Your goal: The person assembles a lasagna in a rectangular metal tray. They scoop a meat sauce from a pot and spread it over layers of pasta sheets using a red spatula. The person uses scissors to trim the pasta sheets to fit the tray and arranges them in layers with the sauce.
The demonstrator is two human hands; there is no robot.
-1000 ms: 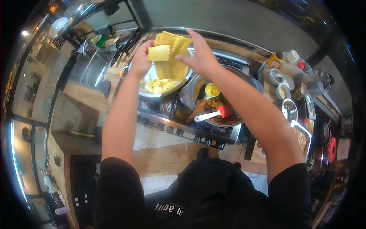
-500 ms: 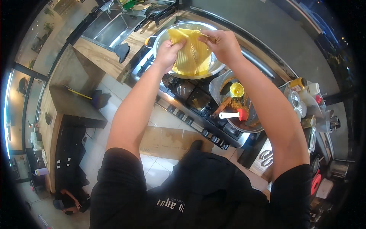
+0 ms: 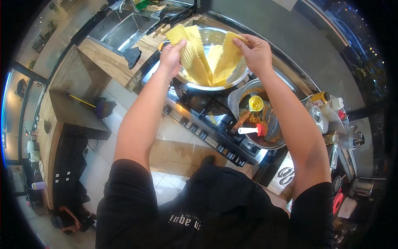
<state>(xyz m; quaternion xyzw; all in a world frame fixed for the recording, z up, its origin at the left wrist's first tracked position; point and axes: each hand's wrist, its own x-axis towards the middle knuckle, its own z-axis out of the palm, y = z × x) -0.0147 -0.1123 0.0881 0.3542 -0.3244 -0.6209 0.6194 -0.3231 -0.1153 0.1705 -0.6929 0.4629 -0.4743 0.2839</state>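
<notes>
Over a wide metal colander-like pot on the stove, each of my hands pinches yellow ridged lasagna sheets with wavy edges. My left hand grips the left lasagna sheets, which look like two overlapping. My right hand has the right lasagna sheet between thumb and fingers. The held sheets spread in a V, their lower ends meeting inside the pot. More pasta lies behind them in the pot, partly hidden.
Right of it on the stove sits a sauce-smeared pan with a yellow-filled cup, a wooden utensil and a red-headed spatula. A sink is at far left. Jars crowd the right. Another person is at lower left.
My hands have moved apart, left hand leftward and right hand rightward. The lasagna sheets, close together before, now separate into a V, showing the pot's inside between them.
</notes>
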